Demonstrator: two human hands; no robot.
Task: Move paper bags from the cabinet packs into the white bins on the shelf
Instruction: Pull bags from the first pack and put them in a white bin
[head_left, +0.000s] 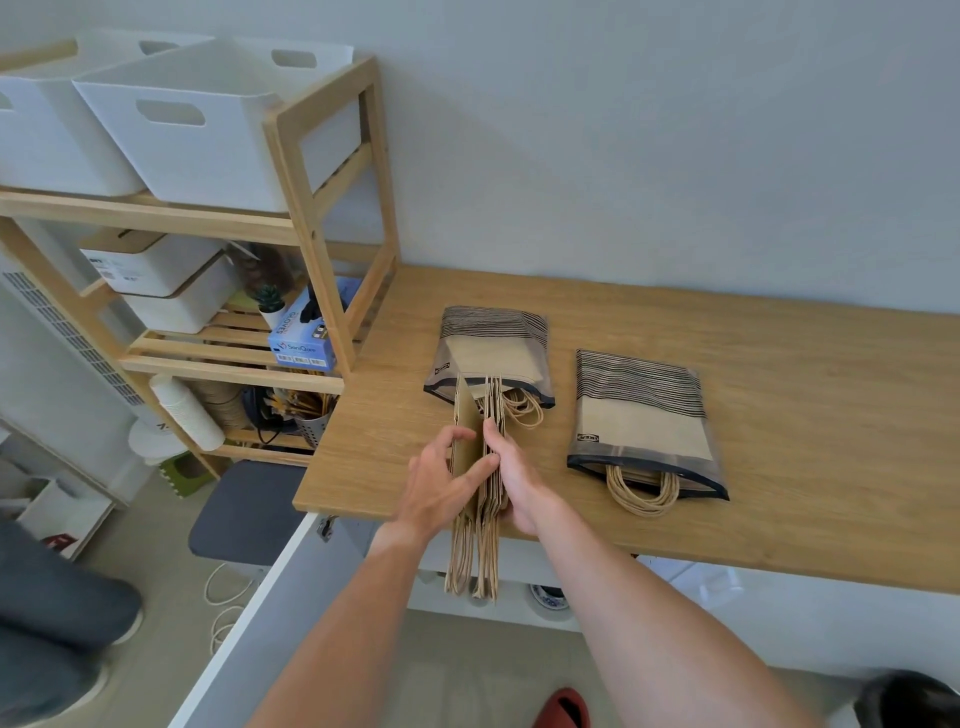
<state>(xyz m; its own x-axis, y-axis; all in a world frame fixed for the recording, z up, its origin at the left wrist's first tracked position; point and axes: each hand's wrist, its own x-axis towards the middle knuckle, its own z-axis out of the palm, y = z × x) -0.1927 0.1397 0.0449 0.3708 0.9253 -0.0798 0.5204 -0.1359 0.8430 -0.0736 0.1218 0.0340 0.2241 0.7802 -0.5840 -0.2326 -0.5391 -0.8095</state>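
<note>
Head view: our hands, left hand (441, 483) and right hand (511, 478), pinch a bag stack (480, 467) upright at the counter (779, 415) near edge; we judge loose outer bags could fan and slip.

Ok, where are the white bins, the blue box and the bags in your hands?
White bin (208, 150), head view, on its front wall below the handle hole.
Blue box (301, 348), head view, on its printed front face.
Paper bags (467, 415), head view, on the folded brown paper above the fingers.
</note>
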